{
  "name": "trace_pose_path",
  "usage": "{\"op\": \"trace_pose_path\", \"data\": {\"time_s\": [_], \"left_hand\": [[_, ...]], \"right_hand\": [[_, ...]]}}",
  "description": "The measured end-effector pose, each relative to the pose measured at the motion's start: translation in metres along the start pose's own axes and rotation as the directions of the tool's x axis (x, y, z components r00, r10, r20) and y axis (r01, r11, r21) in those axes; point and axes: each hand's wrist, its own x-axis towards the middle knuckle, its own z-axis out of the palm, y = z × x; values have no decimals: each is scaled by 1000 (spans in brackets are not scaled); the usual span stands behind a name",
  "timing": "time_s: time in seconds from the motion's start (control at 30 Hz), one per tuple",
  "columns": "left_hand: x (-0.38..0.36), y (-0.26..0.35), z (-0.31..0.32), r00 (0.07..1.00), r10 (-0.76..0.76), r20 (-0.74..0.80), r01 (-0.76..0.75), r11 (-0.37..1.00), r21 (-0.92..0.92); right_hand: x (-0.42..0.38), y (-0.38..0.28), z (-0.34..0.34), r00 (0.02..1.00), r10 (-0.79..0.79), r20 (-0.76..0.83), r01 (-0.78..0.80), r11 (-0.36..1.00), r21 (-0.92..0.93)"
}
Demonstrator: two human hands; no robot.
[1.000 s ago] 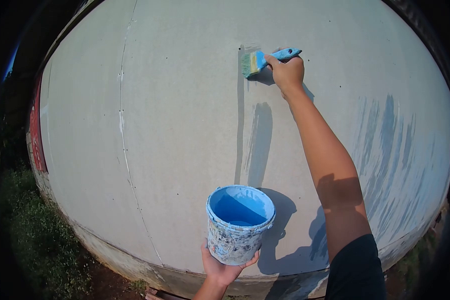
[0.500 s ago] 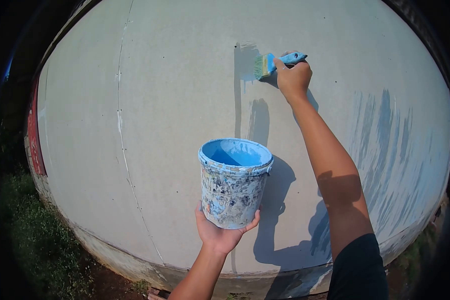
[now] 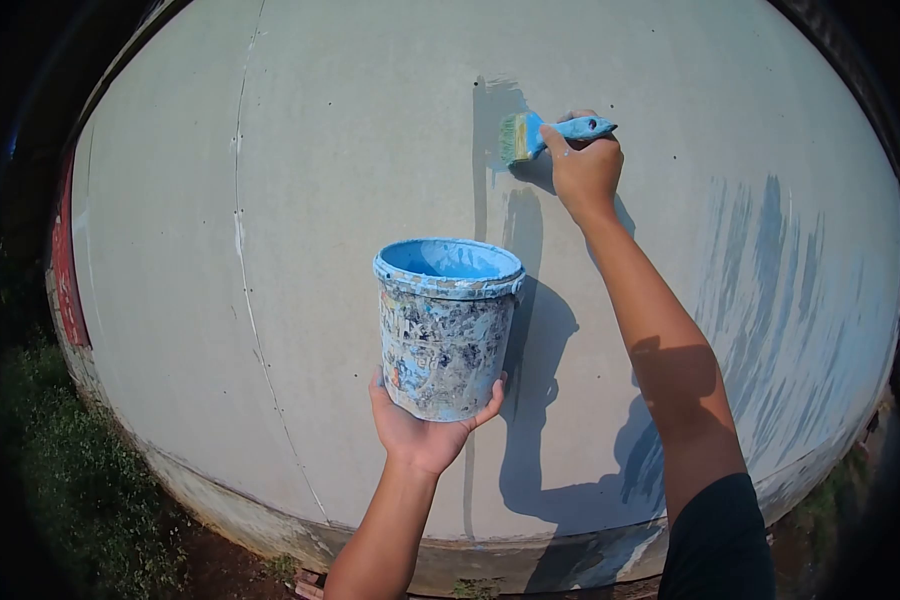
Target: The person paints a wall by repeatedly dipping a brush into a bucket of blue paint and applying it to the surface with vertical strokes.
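Observation:
My right hand (image 3: 587,170) is closed round the blue handle of a paintbrush (image 3: 530,140), near its ferrule. The brush's bristles, stained blue-green, lie against the pale wall (image 3: 360,180) at a patch of wet paint (image 3: 495,105). From below, my left hand (image 3: 425,430) cups a paint bucket (image 3: 445,350), its palm under the base and fingers up the sides. The bucket is upright, its outside crusted with blue, white and dark splatters. Blue paint coats the inner wall; how deep the paint stands is hard to tell.
Streaky blue-grey strokes (image 3: 770,290) cover the wall on the right. A vertical joint (image 3: 240,240) with screw dots runs down the left part. Green plants (image 3: 80,470) grow at the lower left, and shadows of arm and bucket (image 3: 535,400) fall on the wall.
My left hand has lifted the bucket and shifted it a little to the left. The brush has moved slightly left and down over the wet patch.

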Motion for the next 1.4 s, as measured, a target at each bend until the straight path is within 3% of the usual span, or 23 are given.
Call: {"op": "trace_pose_path", "data": {"time_s": [0.07, 0.1, 0.17, 0.2, 0.23, 0.3, 0.33, 0.37, 0.43, 0.5, 0.6, 0.63, 0.7, 0.77, 0.83, 0.9, 0.97, 1.0, 1.1, 1.13, 1.27, 1.37, 1.4], "left_hand": [[1, 0, 2, 1000, -1, -13, 0, 1000, -20], [0, -1, 2, 1000, -6, -26, 5, 999, -34], [0, -2, 1, 1000, -12, -27, 11, 999, -40], [0, -1, 2, 1000, -15, -19, 14, 999, -45], [1, -1, 2, 1000, -9, -18, 8, 999, -48], [-1, 1, 2, 1000, -3, -1, 3, 1000, -16], [-2, 2, 2, 1000, -2, 1, 2, 1000, -17], [-3, 2, 1, 1000, 7, 3, -7, 1000, -18], [-3, 1, 3, 1000, 13, -1, -13, 1000, -25], [-4, 0, 2, 998, -18, -58, 14, 998, -63], [-3, 1, 0, 999, -41, -34, 38, 996, -78], [-2, 1, -2, 999, -40, -34, 37, 996, -85], [-4, 0, -4, 1000, -22, -21, 21, 997, -68], [-4, 0, -4, 1000, -15, -25, 12, 996, -85], [-3, -1, -6, 999, -14, -38, 10, 995, -97], [-2, 0, -7, 999, -27, -41, 22, 994, -111], [-3, 1, -9, 999, -30, -41, 26, 995, -95], [-2, 1, -10, 999, -27, -37, 24, 996, -82], [-1, 2, -9, 999, -11, -46, 8, 998, -63], [-2, 2, -9, 999, -9, -48, 6, 998, -65], [-4, 2, -7, 998, -13, -66, 8, 997, -71], [-4, 1, -10, 999, 4, -50, -7, 997, -71], [-4, 1, -12, 999, 23, -27, -25, 997, -77]], "right_hand": [[-1, 18, 14, 990, 35, 137, -46, 996, 81], [0, 23, 12, 989, 41, 142, -53, 996, 78], [5, 35, 4, 961, 237, 143, -267, 930, 252], [11, 37, -3, 954, 288, 84, -300, 919, 257], [19, 40, -5, 954, 285, 90, -299, 918, 259], [33, 33, -4, 993, 101, -57, -97, 993, 70], [35, 25, -1, 997, 77, -15, -75, 992, 102], [36, 17, 8, 997, 76, -14, -75, 992, 102], [30, -1, 24, 969, 225, 100, -246, 917, 315], [24, 13, 34, 965, 234, 120, -259, 922, 289], [20, 34, 18, 982, 187, -23, -186, 982, 27], [18, 31, 11, 983, 184, -18, -184, 983, 23], [15, 18, 0, 991, 31, -131, -42, 996, -84], [6, 5, 6, 995, -4, -104, -4, 997, -76], [-6, 2, 16, 994, -107, 33, 107, 994, 4], [-11, 13, 21, 990, -79, 121, 78, 997, 14], [-8, 39, 26, 983, 90, 162, -95, 995, 25], [-3, 35, 22, 984, 146, 105, -151, 988, 40], [4, 19, 14, 1000, 16, -17, -18, 995, -103], [7, 17, 18, 1000, 10, -3, -10, 998, -61], [3, 21, 48, 982, 70, 174, -71, 998, -2], [27, 47, 60, 974, 180, 134, -187, 982, 35], [30, 21, 50, 991, 121, 53, -117, 990, -77]]}}
